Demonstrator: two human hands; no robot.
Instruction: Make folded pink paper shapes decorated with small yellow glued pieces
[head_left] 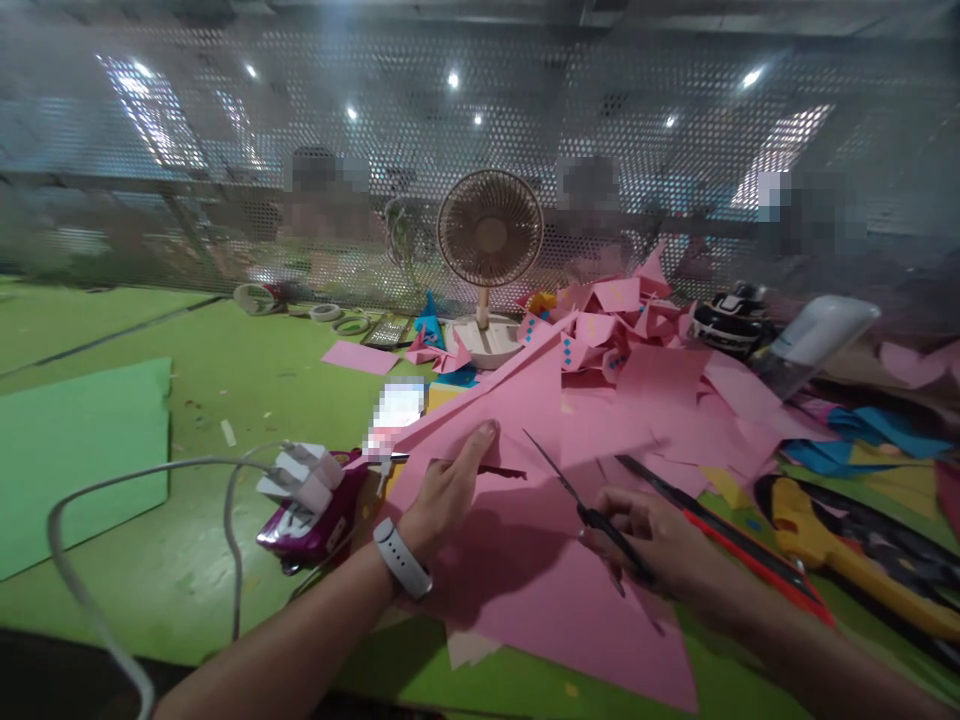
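Head view: the pink paper (517, 570) lies on the green worktop (270, 400) and could rip or bend if it slips or gets tugged. The pointy scissors (592, 517) might poke the left hand (446, 495) if it slides too near. That hand is nearly closed, pinching the paper with its thumb on top. The right hand (652, 535) curls around the scissors; blur makes it hard to tell how wide they are.
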